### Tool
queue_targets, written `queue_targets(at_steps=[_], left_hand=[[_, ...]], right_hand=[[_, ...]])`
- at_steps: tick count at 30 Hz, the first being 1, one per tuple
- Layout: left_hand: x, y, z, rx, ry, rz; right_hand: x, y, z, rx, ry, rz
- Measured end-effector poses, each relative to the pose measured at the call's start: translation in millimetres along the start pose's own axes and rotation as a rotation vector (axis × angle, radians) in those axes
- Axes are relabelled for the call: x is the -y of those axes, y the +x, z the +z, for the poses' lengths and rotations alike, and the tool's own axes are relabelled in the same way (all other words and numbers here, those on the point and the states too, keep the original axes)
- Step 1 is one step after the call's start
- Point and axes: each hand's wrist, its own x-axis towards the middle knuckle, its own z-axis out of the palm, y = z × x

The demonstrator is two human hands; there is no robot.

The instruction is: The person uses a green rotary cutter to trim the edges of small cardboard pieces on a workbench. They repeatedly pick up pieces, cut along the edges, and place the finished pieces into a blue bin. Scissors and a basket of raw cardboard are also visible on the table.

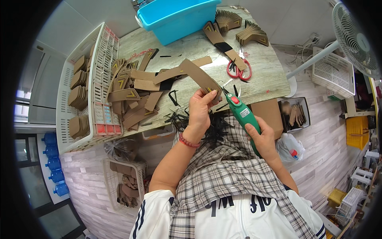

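Observation:
My left hand (200,108) grips one end of a long brown strip (195,71) with a black section, held over the front edge of the wooden table (262,67). My right hand (260,137) holds a green hand tool (243,113) with a red button. Its metal tip points at the strip's end by my left fingers. A pile of similar brown strips (129,93) lies on the table to the left. Black trimmings (211,127) lie on the plaid cloth (223,167) over my lap.
Red-handled scissors (238,69) lie on the table's right. A blue bin (175,18) stands at the back, with fanned stacks of brown pieces (250,34) beside it. A white crate (81,91) of stacked pieces sits left. A fan (354,36) stands right, and a basket (127,183) sits below.

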Motion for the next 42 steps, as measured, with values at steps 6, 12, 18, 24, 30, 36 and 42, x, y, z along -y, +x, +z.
queue_targets(at_steps=[6,12,18,24,30,36,42], left_hand=[[7,7,-4,-0.071,0.092,0.145],[5,4,1,-0.074,0.124,0.117],[3,1,-2,-0.018,0.186,0.053],[2,-9,-2,0.057,0.200,-0.010],[5,-3,-19,-0.019,0.199,0.113],[-32,42,-43,-0.282,-0.251,-0.001],[-29,147,5,-0.256,0.372,0.124]], right_hand=[[4,1,2,0.016,-0.036,0.013],[7,2,3,0.020,0.005,-0.003],[12,3,1,0.031,-0.015,-0.012],[11,8,1,0.038,0.005,-0.004],[13,15,2,0.025,0.055,-0.013],[-2,15,-11,-0.009,0.023,0.022],[-9,21,-17,-0.034,0.051,0.058]])
